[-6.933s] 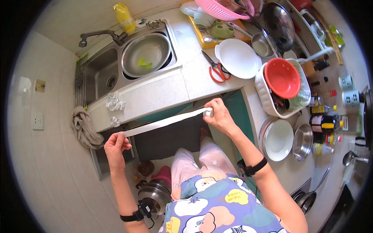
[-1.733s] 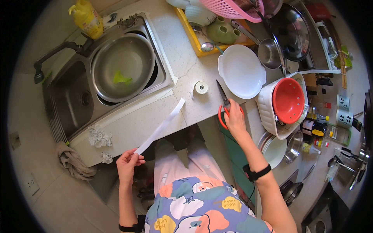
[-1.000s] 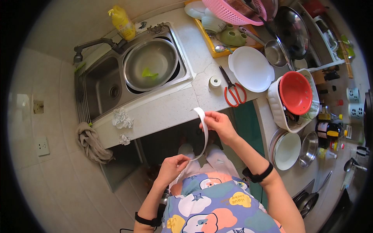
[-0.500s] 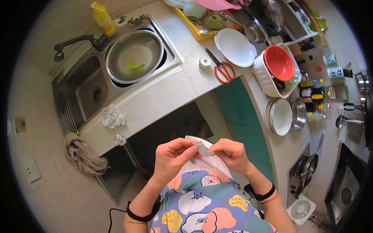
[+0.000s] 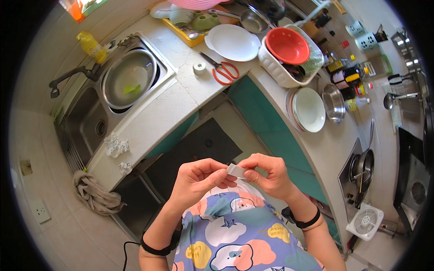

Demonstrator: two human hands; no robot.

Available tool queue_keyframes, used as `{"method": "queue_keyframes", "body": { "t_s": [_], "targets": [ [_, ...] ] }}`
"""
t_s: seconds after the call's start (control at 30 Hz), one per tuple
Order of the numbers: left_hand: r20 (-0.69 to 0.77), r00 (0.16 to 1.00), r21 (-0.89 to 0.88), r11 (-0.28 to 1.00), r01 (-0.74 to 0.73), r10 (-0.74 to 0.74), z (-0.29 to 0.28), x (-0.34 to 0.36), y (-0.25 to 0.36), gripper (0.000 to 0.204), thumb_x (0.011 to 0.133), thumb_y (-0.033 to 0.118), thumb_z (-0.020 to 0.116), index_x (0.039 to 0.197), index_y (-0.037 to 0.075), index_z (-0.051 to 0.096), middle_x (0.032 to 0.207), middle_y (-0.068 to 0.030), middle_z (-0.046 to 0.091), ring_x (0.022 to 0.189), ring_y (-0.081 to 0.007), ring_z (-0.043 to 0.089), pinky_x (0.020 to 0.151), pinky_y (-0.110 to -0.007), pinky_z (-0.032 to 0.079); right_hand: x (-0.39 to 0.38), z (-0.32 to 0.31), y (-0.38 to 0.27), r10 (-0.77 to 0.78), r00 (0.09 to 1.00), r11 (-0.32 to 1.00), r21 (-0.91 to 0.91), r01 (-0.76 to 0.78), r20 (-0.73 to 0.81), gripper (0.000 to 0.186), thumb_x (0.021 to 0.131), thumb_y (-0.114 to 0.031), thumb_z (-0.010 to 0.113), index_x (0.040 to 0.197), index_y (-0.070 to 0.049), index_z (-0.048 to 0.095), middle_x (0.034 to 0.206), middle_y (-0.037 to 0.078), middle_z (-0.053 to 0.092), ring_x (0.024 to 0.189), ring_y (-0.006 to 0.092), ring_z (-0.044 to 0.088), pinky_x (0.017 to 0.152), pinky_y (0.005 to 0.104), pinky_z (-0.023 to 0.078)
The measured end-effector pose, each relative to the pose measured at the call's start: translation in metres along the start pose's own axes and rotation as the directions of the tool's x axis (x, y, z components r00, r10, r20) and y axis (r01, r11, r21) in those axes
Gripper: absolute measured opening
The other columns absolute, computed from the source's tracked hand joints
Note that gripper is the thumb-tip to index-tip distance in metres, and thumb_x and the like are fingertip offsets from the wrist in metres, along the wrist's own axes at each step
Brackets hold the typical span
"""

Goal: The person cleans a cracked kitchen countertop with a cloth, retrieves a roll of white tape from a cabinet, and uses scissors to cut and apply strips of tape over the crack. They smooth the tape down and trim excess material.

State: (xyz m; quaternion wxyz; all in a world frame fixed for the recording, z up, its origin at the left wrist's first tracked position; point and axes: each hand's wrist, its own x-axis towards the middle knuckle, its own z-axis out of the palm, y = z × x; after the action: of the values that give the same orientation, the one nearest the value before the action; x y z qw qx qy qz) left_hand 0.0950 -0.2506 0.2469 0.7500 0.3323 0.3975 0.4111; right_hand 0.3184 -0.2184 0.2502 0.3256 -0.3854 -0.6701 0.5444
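In front of my patterned apron, both hands hold a small white strip (image 5: 236, 170), like a piece of paper or tape. My left hand (image 5: 199, 179) pinches its left end between thumb and fingertips. The other end is gripped by my right hand (image 5: 270, 175), thumb and fingers closed on it. Beyond my hands, on the counter, lie red-handled scissors (image 5: 225, 74) beside a small white roll (image 5: 199, 67).
A steel basin (image 5: 151, 72) with a green piece in it sits in the sink (image 5: 86, 115). Crumpled paper (image 5: 116, 145) lies at the counter's edge. To the right are a white plate (image 5: 233, 43), a red bowl (image 5: 288, 46), stacked bowls (image 5: 309, 109) and a stove pan (image 5: 367, 160).
My view has swung, so the counter sits further left and higher. The white strip now looks flatter and shorter between my fingers, and my hands still grip it.
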Motion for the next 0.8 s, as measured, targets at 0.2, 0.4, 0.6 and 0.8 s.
{"method": "queue_keyframes", "body": {
  "t_s": [0.2,0.4,0.6,0.8],
  "targets": [
    [0.155,0.966,0.0,0.978,0.209,-0.207,0.022,0.013,-0.023,0.019,0.098,0.014,0.064,0.101,-0.005,0.067,0.092,-0.0144,0.074,0.084,-0.0184,0.074,0.073,-0.028,0.06,-0.027,-0.043,0.006,-0.001,0.99,0.982,-0.186,0.027,0.14,0.02,0.084,-0.008,0.075,0.104,-0.007,0.073,0.083,0.005,0.068,0.07,0.0192,0.06,0.064,0.0299,0.047],
    [-0.054,0.929,-0.028,0.93,0.366,-0.367,0.05,0.009,-0.062,0.014,0.095,0.01,0.064,0.095,-0.004,0.067,0.086,-0.0147,0.074,0.075,-0.0203,0.074,0.068,-0.027,0.06,-0.052,-0.047,0.04,-0.271,0.957,0.903,-0.317,0.291,0.106,0.032,0.072,-0.01,0.082,0.102,-0.01,0.073,0.085,0.002,0.069,0.076,0.0207,0.063,0.071,0.0326,0.049],
    [-0.11,0.896,-0.044,0.902,0.429,-0.431,0.062,-0.006,-0.091,0.011,0.095,0.008,0.064,0.095,-0.003,0.066,0.087,-0.0149,0.073,0.075,-0.0203,0.074,0.068,-0.029,0.06,-0.082,-0.037,0.076,-0.277,0.96,0.947,-0.16,0.279,0.034,0.029,0.07,-0.008,0.082,0.098,-0.007,0.073,0.094,0.005,0.073,0.083,0.0244,0.069,0.071,0.035,0.054],
    [-0.015,0.922,-0.23,0.899,0.373,-0.386,0.072,-0.005,-0.107,0.012,0.089,0.004,0.07,0.097,-0.004,0.067,0.088,-0.0136,0.072,0.078,-0.0188,0.073,0.071,-0.029,0.06,-0.096,-0.04,0.08,-0.1,0.995,0.989,0.105,0.102,-0.028,0.027,0.071,-0.002,0.079,0.096,-0.007,0.074,0.092,0.005,0.074,0.082,0.0218,0.069,0.07,0.0327,0.056]
  ]
}}
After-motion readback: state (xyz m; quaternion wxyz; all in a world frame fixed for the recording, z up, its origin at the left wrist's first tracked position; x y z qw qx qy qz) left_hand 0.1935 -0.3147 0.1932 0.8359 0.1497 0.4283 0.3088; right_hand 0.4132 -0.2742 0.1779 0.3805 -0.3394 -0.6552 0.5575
